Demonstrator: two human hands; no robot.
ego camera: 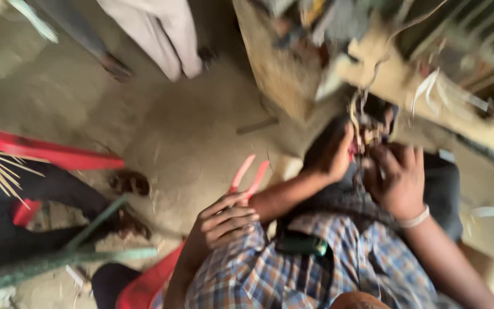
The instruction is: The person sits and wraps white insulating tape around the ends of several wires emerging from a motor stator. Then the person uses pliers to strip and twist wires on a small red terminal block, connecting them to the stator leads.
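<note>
Clutching one blurred wire tangle (pixel 365 135); left hand (pixel 333 153), right hand (pixel 398 182)

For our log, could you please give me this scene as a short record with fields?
Left hand: at a tangle of pale strips; grip blurred
Right hand: wears a white wristband, touching the same tangle
Third hand: on a red-handled tool; owner unclear
Floor: sandy, with scattered scraps

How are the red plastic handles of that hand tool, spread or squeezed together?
Spread: the red plastic handles fork apart in a V beyond the hand touching them; blur hides the rest.
</note>
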